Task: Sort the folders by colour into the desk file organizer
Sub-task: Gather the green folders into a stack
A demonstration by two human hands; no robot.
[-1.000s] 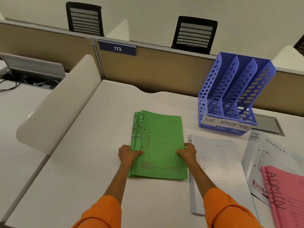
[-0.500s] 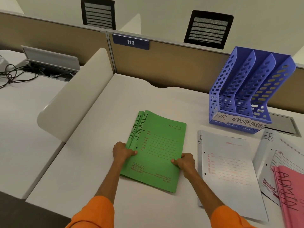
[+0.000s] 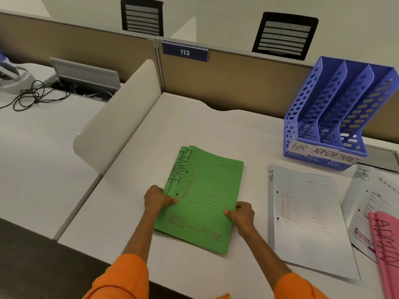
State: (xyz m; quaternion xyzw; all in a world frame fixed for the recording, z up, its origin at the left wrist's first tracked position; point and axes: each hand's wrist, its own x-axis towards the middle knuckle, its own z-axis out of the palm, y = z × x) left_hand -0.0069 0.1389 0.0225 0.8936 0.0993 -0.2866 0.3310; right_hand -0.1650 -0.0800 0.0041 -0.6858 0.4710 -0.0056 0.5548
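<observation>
Two green folders marked FINANCE lie stacked on the white desk in the middle. My left hand grips their left edge, thumb on top. My right hand grips the right edge the same way. A blue file organizer with three slots labelled HR, ADMIN and FINANCE stands at the back right; its slots look empty. A white HR folder lies right of the green stack. A second white folder and pink ADMIN folders lie at the far right edge.
A curved white divider stands on the left side of the desk. A tan partition with a 113 sign runs along the back. Cables and a grey flap lie on the neighbouring desk to the left. Two black chair backs show behind the partition.
The green stack has turned slightly, its near end swinging right, with both hands holding its edges. The camera has shifted to the left.
</observation>
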